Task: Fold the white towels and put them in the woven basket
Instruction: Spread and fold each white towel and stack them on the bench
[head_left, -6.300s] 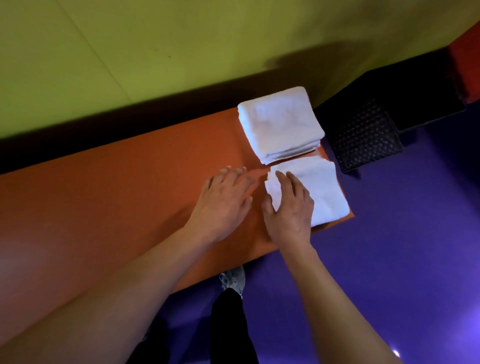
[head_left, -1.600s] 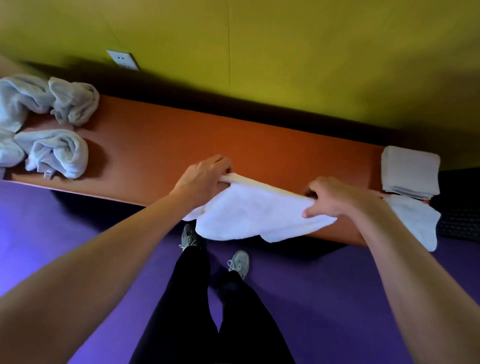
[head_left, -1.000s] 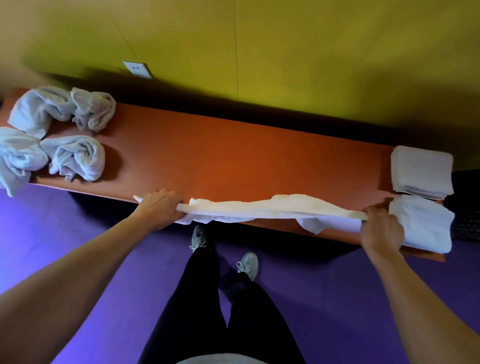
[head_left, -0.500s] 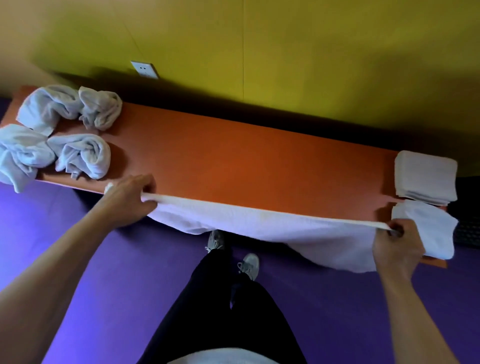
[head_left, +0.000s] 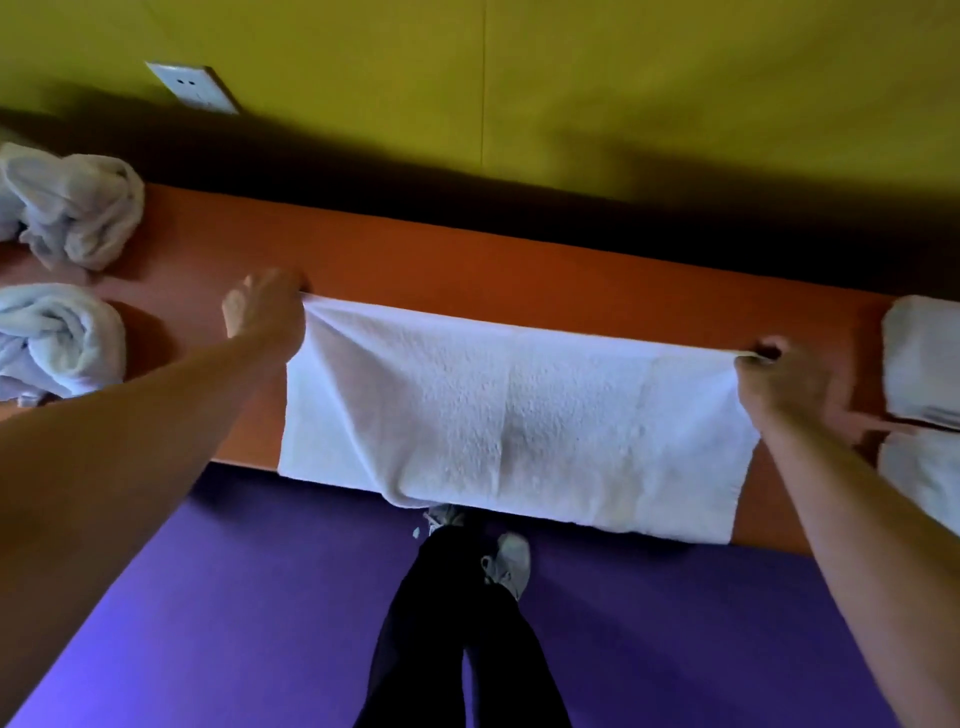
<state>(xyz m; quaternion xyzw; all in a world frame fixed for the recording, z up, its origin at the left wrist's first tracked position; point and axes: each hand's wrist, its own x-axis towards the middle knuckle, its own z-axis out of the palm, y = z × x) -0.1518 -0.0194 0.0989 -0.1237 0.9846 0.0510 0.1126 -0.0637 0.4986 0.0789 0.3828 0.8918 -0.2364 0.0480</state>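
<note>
Since half a second ago, both hands have carried the towel's top edge away from the front lip and further onto the worktop (head_left: 519, 270), so the white towel (head_left: 514, 415) now lies spread across the orange surface instead of hanging off it. Only the near hem spills over the front edge, above my shoes.

Left hand (head_left: 265, 312) pinches the far-left corner, fingers curled on the cloth. Right hand (head_left: 779, 371) pinches the far-right corner the same way. Hands held wide apart on purpose: tension along the top edge keeps it straight and pulls creases out before the first fold. A few diagonal wrinkles run down from the left corner, so that side wants smoothing.

Crumpled towels (head_left: 67, 208) sit at the left end, well clear, waiting their turn. Folded towels (head_left: 924, 358) are stacked at the right end, just beside my right hand, with another folded one (head_left: 919, 478) in front of them; likely parked there near where the basket stands. Woven basket not in view now.

Judgement: this is the lay-out step. Next move probably brings one end across to the other, needing matched corners. Risk: the overhanging hem drags the towel off as I let go.
</note>
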